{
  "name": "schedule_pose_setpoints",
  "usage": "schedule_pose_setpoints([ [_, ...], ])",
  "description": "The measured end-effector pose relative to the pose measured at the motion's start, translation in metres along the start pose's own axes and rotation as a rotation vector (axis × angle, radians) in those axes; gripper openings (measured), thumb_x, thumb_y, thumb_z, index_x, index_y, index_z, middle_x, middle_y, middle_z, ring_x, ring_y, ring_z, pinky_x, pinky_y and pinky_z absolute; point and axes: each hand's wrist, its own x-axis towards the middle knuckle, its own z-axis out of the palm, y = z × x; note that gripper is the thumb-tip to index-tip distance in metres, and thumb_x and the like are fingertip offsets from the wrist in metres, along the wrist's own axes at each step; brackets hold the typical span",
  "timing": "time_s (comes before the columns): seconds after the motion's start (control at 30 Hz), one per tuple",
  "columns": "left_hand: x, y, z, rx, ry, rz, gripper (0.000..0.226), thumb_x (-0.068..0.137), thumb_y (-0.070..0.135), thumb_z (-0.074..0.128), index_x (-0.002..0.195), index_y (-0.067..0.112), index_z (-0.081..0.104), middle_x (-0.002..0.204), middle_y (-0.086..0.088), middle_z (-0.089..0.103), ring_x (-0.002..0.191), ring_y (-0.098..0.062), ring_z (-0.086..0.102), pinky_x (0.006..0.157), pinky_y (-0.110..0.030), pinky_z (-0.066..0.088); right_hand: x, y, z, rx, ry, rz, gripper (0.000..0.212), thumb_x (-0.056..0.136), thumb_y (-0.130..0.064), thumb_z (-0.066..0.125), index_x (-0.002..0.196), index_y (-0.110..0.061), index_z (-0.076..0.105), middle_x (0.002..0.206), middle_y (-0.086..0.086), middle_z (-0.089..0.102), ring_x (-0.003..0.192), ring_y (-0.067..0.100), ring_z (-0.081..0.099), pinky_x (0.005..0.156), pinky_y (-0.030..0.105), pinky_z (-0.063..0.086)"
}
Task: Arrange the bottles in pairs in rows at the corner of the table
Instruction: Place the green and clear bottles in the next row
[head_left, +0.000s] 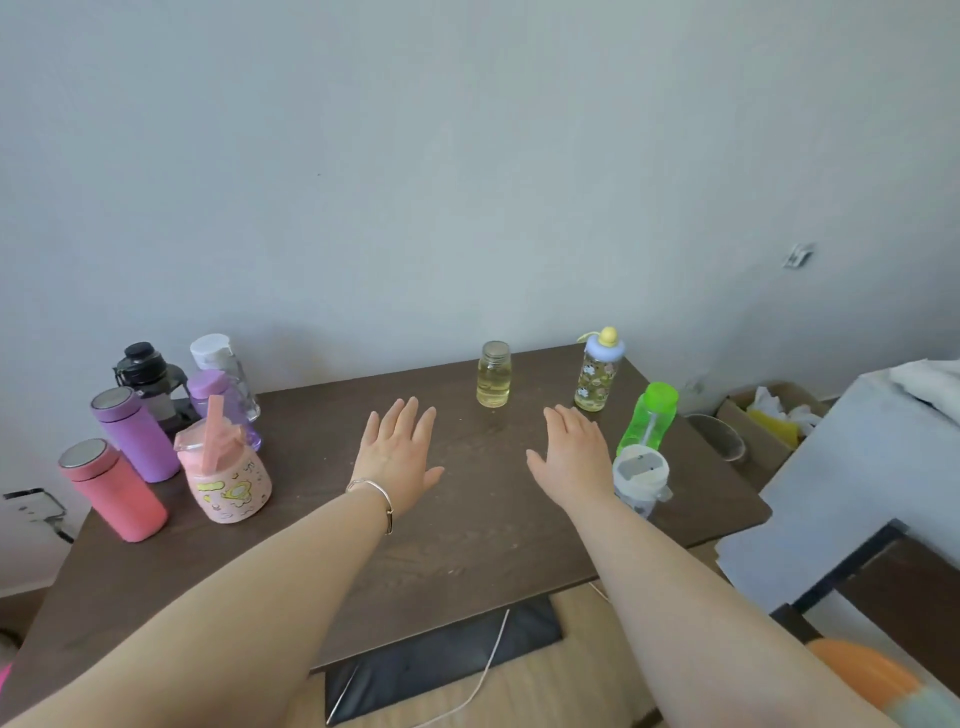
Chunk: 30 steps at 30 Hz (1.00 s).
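Note:
Both hands hover flat over the middle of the dark wooden table (467, 545). My left hand (397, 457) and my right hand (574, 454) are open and hold nothing. At the left corner several bottles stand grouped: a coral flask (117, 491), a purple flask (135, 436), a pink cartoon bottle (226, 475), a lilac bottle (218, 400), a black bottle (150, 376) and a clear white-capped bottle (221, 361). On the right stand a glass jar of yellow liquid (493, 374), a duck-capped bottle (597, 371), a green bottle (649, 418) and a white-lidded cup (640, 480) beside my right wrist.
A plain wall runs behind the table. Right of the table are a cardboard box (763, 421) with papers, a glass bowl (719, 434) and a grey-covered surface (857, 467). A white cable (488, 670) lies on the floor below the table's front edge.

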Motion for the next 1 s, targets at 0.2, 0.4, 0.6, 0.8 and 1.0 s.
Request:
schedule_pose_setpoints([
  [0.2,0.028,0.067,-0.008,-0.042,-0.006,0.085,0.081,0.094,0.056,0.044,0.154,0.018,0.005,0.162,-0.008,0.006,0.15,-0.026,0.002,0.12,-0.048,0.008,-0.015,0.079,-0.008,0.037,0.025,0.15,0.073,0.106,-0.044,0.065,0.165,-0.01,0.039,0.173,0.01,0.043,0.163,0.031,0.037,0.136,0.047,0.031],
  [0.4,0.078,0.115,-0.02,-0.142,0.014,0.144,0.08,0.092,0.056,0.047,0.153,0.019,0.011,0.162,-0.008,0.011,0.149,-0.027,0.006,0.12,-0.047,0.008,-0.029,0.138,-0.01,0.086,0.035,0.295,0.068,0.104,-0.049,0.067,0.159,-0.015,0.046,0.166,0.006,0.051,0.156,0.026,0.045,0.133,0.047,0.037],
  [0.6,0.127,0.162,-0.018,-0.218,0.036,0.245,0.081,0.092,0.055,0.048,0.154,0.018,0.01,0.162,-0.009,0.011,0.149,-0.027,0.008,0.12,-0.045,0.01,-0.022,0.175,-0.01,0.115,0.001,0.38,0.083,0.106,-0.059,0.062,0.17,-0.017,0.031,0.18,0.004,0.031,0.169,0.026,0.025,0.14,0.047,0.022],
  [0.8,0.183,0.206,0.006,-0.335,-0.018,0.335,0.08,0.091,0.054,0.051,0.153,0.018,0.015,0.161,-0.009,0.015,0.148,-0.028,0.013,0.12,-0.044,0.013,-0.001,0.19,0.007,0.199,-0.068,0.418,0.087,0.104,-0.063,0.064,0.171,-0.02,0.028,0.181,0.001,0.028,0.17,0.022,0.024,0.139,0.044,0.022],
  [1.0,0.238,0.242,0.035,-0.54,-0.119,0.405,0.082,0.088,0.054,0.058,0.151,0.014,0.023,0.155,-0.009,0.028,0.138,-0.031,0.032,0.112,-0.044,0.031,0.012,0.18,0.023,0.312,-0.14,0.413,0.084,0.1,-0.053,0.075,0.165,-0.015,0.037,0.17,0.001,0.043,0.158,0.021,0.04,0.13,0.031,0.03],
])
